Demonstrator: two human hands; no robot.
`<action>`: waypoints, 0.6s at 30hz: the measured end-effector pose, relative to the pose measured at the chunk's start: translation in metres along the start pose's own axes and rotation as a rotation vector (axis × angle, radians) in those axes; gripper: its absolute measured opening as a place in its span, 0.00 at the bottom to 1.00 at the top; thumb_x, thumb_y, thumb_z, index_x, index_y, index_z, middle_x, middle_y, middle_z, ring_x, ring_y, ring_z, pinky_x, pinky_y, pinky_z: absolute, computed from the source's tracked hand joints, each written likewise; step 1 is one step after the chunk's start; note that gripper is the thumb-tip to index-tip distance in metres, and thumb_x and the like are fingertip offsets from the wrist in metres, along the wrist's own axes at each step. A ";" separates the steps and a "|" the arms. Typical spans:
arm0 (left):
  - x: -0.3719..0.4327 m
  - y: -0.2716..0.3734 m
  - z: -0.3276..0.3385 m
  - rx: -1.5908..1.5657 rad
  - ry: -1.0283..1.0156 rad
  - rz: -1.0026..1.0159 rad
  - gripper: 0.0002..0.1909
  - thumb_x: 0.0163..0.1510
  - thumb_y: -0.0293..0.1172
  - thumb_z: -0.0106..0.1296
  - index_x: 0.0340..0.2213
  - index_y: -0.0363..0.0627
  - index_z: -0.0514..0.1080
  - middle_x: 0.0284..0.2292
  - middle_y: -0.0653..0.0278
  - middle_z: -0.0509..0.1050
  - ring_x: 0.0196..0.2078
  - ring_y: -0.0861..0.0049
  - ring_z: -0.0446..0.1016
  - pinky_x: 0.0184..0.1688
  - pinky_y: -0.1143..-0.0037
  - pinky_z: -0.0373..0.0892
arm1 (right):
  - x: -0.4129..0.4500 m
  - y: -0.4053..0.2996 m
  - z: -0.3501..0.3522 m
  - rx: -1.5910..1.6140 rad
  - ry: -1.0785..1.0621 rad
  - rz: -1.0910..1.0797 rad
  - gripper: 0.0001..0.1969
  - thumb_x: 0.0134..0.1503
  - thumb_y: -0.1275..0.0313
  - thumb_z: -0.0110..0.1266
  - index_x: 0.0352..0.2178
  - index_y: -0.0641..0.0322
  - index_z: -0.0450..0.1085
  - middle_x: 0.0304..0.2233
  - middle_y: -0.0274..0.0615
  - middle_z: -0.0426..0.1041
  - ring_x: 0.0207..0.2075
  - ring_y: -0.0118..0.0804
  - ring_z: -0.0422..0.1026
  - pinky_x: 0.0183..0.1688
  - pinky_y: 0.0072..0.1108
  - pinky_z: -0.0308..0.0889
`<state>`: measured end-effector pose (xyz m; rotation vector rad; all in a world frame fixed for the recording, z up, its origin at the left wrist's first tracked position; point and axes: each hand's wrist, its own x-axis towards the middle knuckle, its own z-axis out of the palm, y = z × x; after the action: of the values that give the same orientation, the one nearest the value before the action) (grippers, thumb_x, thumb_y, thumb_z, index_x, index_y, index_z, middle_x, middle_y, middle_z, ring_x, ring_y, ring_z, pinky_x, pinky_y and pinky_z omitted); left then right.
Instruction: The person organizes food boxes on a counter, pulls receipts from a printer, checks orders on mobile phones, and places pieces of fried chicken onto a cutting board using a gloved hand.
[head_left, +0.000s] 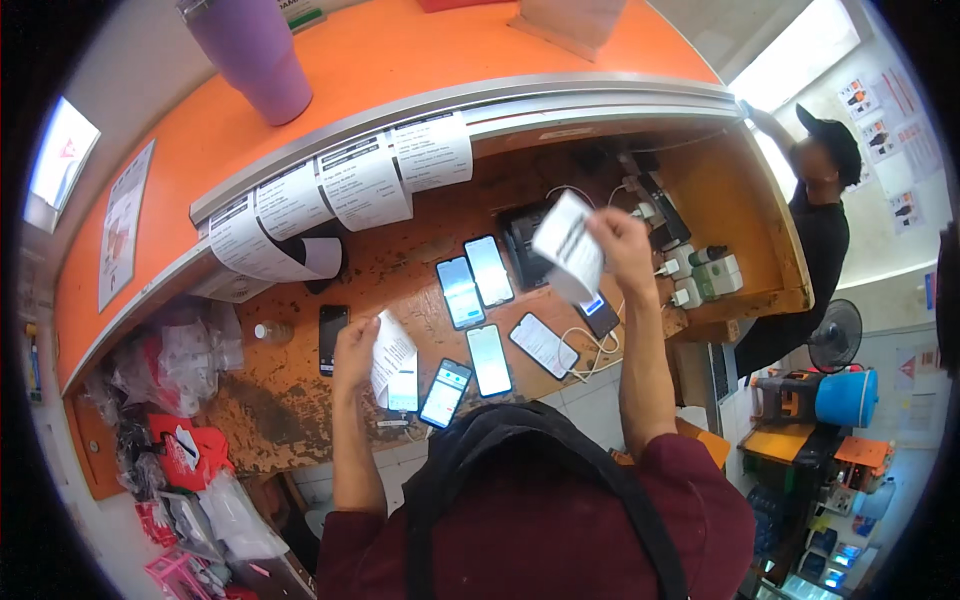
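Note:
My left hand (355, 351) holds a curled printed paper slip (393, 352) above the front of the desk, partly covering a lit phone (403, 394). Another printed slip (568, 240) hangs from my right hand (622, 244), in front of a black device (519, 244), perhaps a receipt printer. Between my hands lie several lit smartphones, among them one tilted phone (446, 393) and one with a pale screen (489, 360). A dark phone (334, 330) rests just behind my left hand. Beneath the right-hand slip, a further phone (598, 315) has a white cable by it.
Several printed slips (360, 184) hang from the ledge of the orange counter (420, 45), which bears a purple tumbler (251, 60). White chargers (679, 259) crowd the desk's right end. Plastic bags (172, 360) lie at left, near a small bottle (273, 331). Another person (814, 202) stands at right.

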<state>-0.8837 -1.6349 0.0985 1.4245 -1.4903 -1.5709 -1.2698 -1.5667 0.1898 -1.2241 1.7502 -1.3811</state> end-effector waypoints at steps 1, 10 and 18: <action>-0.001 -0.004 -0.002 -0.052 -0.020 -0.012 0.13 0.56 0.34 0.44 0.23 0.38 0.69 0.19 0.71 0.70 0.21 0.90 0.64 0.22 0.85 0.59 | 0.013 -0.023 0.007 -0.036 0.079 -0.101 0.09 0.51 0.70 0.53 0.26 0.69 0.71 0.21 0.34 0.72 0.25 0.20 0.67 0.28 0.14 0.62; -0.015 -0.065 0.030 -0.361 0.029 -0.091 0.13 0.57 0.35 0.44 0.23 0.40 0.70 0.18 0.75 0.66 0.19 0.91 0.61 0.21 0.85 0.56 | 0.093 -0.049 0.069 -0.119 0.517 -0.388 0.12 0.51 0.75 0.48 0.37 0.64 0.71 0.27 0.44 0.74 0.31 0.28 0.71 0.36 0.18 0.64; -0.031 -0.078 0.032 -0.311 0.021 -0.100 0.14 0.56 0.35 0.44 0.23 0.39 0.69 0.18 0.74 0.66 0.20 0.90 0.61 0.22 0.84 0.57 | 0.091 -0.077 0.066 -0.757 0.470 -0.346 0.11 0.47 0.68 0.47 0.30 0.53 0.74 0.36 0.52 0.62 0.39 0.50 0.62 0.43 0.36 0.59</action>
<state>-0.8827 -1.5771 0.0302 1.3459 -1.1178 -1.7526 -1.2267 -1.6798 0.2521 -1.7574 2.6387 -1.2947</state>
